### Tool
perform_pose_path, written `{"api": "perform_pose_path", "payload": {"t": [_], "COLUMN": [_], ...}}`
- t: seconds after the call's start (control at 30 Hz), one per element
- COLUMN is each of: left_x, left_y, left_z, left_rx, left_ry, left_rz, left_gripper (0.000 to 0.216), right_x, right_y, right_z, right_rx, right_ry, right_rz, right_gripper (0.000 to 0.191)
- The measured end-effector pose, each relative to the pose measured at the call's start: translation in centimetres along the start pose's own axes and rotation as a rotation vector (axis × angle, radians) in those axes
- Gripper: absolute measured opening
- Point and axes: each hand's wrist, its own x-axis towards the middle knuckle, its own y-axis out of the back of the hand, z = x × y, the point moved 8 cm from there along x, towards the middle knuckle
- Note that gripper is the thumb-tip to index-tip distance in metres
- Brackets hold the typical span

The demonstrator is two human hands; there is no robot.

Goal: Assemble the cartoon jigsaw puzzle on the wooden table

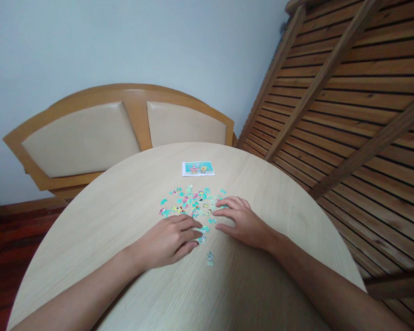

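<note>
Many small jigsaw puzzle pieces [195, 199], mostly turquoise with pink, yellow and white bits, lie loosely spread on the table. My left hand [174, 236] is palm down at the near left of the spread, fingers stretched out and a little apart. Its fingertips are at a few turquoise and white pieces [203, 232]; nothing is visibly held. On the right side, my right hand [238, 218] has its fingers spread, with the tips at the edge of the pieces. Nearer to me, a small joined or single puzzle piece [210, 258] lies apart from the others.
Beyond the pieces lies a picture card [199, 168] with a pink and a yellow cartoon figure. The round wooden table [124, 202] has a padded bench back [86, 138] behind it. A slatted wooden panel [345, 115] leans at the right.
</note>
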Motion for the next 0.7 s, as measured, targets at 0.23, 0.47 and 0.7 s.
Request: {"api": "perform_pose_path", "payload": {"t": [0.23, 0.47, 0.7], "left_x": [0.1, 0.0, -0.1], "left_y": [0.2, -0.2, -0.5], "left_z": [-0.4, -0.5, -0.5], "left_rx": [0.051, 0.055, 0.081], "left_ry": [0.030, 0.024, 0.010], "left_rz": [0.014, -0.002, -0.035], "left_gripper": [0.025, 0.031, 0.035], "right_x": [0.3, -0.1, -0.3], "right_y": [-0.4, -0.2, 0.5], "right_z": [-0.5, -1.3, -1.5], "right_rx": [0.087, 0.167, 0.155], "right_ry": [-0.066, -0.038, 0.059], "right_rz": [-0.018, -0.137, -0.110], "right_gripper": [0.007, 0.015, 0.025]}}
